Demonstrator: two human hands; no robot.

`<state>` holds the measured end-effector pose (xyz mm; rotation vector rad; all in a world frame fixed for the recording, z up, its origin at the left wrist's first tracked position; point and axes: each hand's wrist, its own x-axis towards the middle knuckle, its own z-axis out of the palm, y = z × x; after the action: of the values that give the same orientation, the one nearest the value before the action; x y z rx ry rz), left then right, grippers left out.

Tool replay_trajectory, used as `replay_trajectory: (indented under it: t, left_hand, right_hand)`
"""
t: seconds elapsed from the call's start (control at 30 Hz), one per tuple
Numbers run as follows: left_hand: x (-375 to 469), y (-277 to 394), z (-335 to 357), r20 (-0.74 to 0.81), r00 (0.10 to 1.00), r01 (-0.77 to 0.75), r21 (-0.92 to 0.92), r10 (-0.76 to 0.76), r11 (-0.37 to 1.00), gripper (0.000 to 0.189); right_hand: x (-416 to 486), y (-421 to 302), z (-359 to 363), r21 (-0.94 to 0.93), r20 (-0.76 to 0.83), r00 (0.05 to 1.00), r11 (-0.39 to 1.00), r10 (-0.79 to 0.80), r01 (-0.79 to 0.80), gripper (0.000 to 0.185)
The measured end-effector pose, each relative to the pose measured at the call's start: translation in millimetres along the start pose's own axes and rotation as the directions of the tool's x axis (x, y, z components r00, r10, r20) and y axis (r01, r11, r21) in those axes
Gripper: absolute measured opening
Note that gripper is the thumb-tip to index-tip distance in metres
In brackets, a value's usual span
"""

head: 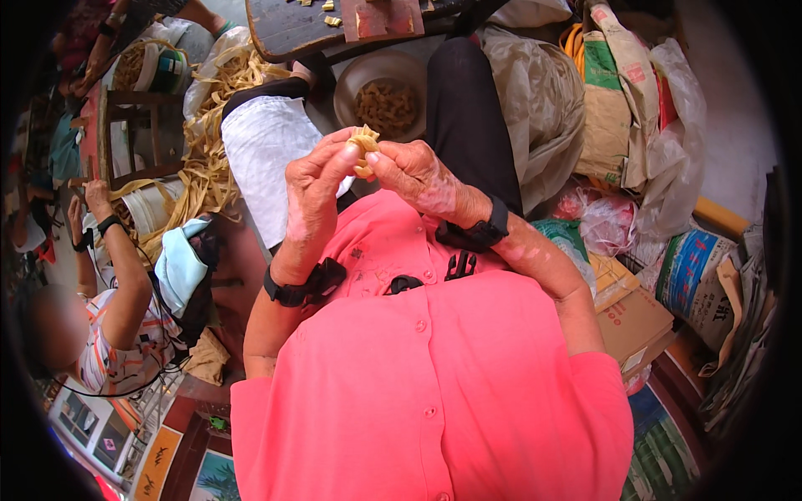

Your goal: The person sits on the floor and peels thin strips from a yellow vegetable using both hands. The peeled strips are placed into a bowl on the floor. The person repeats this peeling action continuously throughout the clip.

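Note:
Between the fingertips of both hands is a small folded piece of pale yellow strip [364,149]. My left hand [317,181] pinches it from the left side with thumb and fingers. On the other side, the thumb and forefinger of my right hand [416,176] also grip it. Beyond the hands, a round bowl [344,94] on the floor between the legs holds many small brownish-yellow pieces. A white cloth [266,156] covers the left thigh. Long yellowish strips [210,150] lie in a heap left of that leg.
A dark table [288,31] with small yellow pieces stands ahead. At left sits a co-worker [125,313], near a wooden stool [147,134] and a white bucket [147,206]. Plastic bags [532,106], paper sacks [604,119] and a cardboard box [636,325] crowd the right side.

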<state>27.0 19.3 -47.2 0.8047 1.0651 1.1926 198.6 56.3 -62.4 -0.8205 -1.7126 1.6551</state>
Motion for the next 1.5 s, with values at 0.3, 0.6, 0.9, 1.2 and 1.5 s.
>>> replay_trajectory:
  t: [0.3, 0.6, 0.9, 1.2, 1.5]
  left_hand:
    - [-5, 6, 5, -0.040, 0.998, -0.041, 0.072, 0.044, 0.997, 0.017]
    - [-6, 2, 4, -0.038, 0.994, -0.102, -0.001, 0.102, 0.995, 0.019]
    - [-5, 8, -1, 0.167, 0.982, 0.147, -0.350, -0.092, 0.925, 0.015]
    - [-2, 14, 12, 0.053, 0.998, 0.020, -0.074, -0.016, 0.997, 0.010]
    - [-14, 16, -1, 0.023, 0.969, 0.235, 0.203, -0.245, 0.950, 0.022]
  right_hand:
    - [-1, 2, -1, -0.150, 0.034, 0.984, 0.973, -0.174, 0.177, 0.011]
    - [1, 4, 0, -0.241, 0.030, 0.948, 0.918, -0.317, 0.314, 0.011]
    - [-4, -3, 2, -0.282, 0.022, 0.942, 0.902, -0.335, 0.327, 0.012]
    - [-7, 1, -1, -0.564, 0.009, 0.892, 0.734, -0.453, 0.378, 0.009]
    - [-5, 3, -4, -0.609, -0.032, 0.903, 0.724, -0.429, 0.322, 0.016]
